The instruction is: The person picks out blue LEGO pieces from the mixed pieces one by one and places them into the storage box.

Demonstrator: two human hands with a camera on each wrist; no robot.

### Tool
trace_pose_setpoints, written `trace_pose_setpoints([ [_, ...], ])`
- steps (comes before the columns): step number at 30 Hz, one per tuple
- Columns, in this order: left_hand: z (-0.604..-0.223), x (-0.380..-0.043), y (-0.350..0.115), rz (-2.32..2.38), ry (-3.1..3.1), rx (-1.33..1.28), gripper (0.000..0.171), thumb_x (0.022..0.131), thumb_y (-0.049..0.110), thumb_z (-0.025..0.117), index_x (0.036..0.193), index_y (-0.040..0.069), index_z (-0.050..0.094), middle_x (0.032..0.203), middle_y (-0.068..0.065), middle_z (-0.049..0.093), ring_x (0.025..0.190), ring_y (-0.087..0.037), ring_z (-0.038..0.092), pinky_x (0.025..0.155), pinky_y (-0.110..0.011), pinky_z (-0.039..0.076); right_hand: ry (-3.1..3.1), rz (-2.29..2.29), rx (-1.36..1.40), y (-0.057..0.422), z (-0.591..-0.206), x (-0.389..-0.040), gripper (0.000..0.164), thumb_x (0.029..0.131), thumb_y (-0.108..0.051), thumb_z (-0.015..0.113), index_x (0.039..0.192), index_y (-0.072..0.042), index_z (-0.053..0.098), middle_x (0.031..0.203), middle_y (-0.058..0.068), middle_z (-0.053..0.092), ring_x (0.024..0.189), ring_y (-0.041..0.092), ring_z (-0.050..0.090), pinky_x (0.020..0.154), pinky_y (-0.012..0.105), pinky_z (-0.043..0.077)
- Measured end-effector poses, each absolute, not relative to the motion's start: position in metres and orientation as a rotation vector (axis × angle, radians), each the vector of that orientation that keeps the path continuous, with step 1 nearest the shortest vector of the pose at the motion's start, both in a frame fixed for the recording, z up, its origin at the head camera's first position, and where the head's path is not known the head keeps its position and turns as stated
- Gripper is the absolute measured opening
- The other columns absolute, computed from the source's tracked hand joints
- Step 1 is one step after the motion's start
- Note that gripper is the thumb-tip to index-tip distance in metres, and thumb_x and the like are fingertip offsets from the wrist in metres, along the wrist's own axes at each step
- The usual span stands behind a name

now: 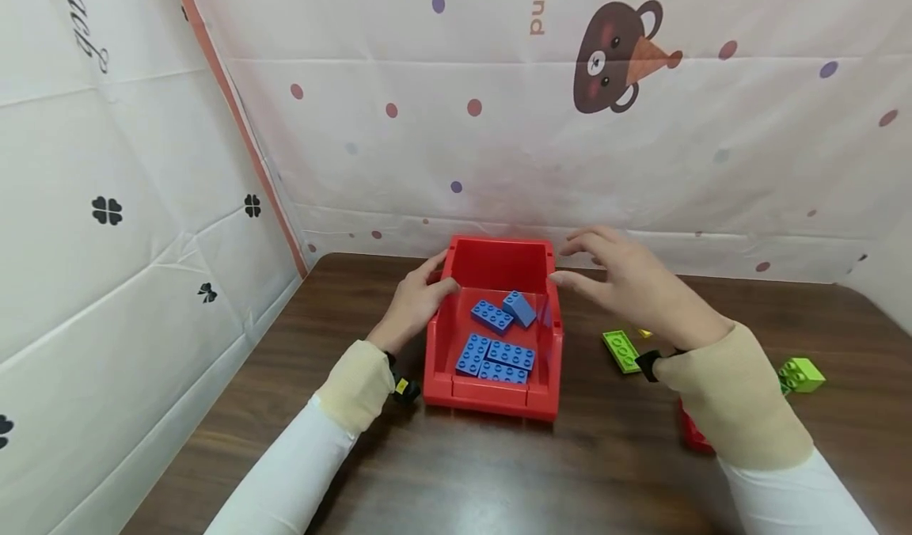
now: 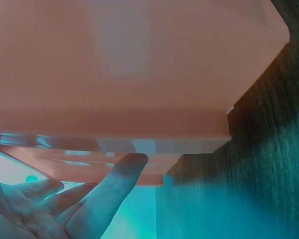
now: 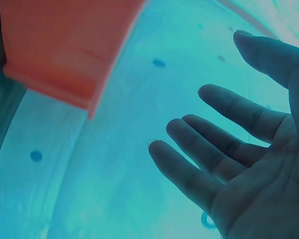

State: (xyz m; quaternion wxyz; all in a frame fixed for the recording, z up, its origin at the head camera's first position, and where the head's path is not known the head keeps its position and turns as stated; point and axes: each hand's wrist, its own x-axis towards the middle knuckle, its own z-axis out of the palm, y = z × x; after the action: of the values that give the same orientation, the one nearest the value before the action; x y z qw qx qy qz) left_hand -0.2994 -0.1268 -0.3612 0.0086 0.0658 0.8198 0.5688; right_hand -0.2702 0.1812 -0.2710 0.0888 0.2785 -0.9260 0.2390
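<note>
A red open-front storage bin stands on the brown table, with several blue toy bricks lying on its floor. My left hand holds the bin's left side wall, thumb over the rim and the other fingers outside. In the left wrist view that thumb meets the bin's edge. Off the bin's right rear corner hovers my right hand, its fingers spread. The right wrist view shows this hand with nothing in it, apart from the bin wall.
Right of the bin lie a flat lime-green brick and a small yellow piece. Farther right sits a lime-green brick. A red object is mostly hidden by my right forearm. Printed sheeting rises behind the table.
</note>
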Motion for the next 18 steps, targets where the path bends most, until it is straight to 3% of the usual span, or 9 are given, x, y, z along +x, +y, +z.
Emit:
trace_pose_setpoints([
  [11, -0.361, -0.304, -0.128, 1.773, 2.586, 0.209, 0.072, 0.101, 0.026, 0.065, 0.167, 0.025, 0.035, 0.137, -0.014, 0.062, 0.106, -0.040, 0.073, 0.083, -0.048, 0.064, -2.827, 0.706, 0.656, 0.205, -0.275, -0.290, 0.054, 0.101, -0.042, 0.072, 0.139, -0.006, 0.061, 0.145, 0.021, 0.053, 0.126, 0.046, 0.055, 0.099, 0.066, 0.053],
  [18, -0.361, -0.303, -0.136, 1.653, 2.613, 0.194, 0.076, 0.100, 0.031, 0.068, 0.167, 0.023, 0.034, 0.144, -0.012, 0.058, 0.116, -0.039, 0.069, 0.087, -0.047, 0.063, -2.920, 0.668, 0.524, 0.212, -0.291, -0.306, 0.081, 0.102, -0.053, 0.066, 0.155, 0.004, 0.044, 0.155, 0.032, 0.042, 0.141, 0.054, 0.040, 0.111, 0.074, 0.036],
])
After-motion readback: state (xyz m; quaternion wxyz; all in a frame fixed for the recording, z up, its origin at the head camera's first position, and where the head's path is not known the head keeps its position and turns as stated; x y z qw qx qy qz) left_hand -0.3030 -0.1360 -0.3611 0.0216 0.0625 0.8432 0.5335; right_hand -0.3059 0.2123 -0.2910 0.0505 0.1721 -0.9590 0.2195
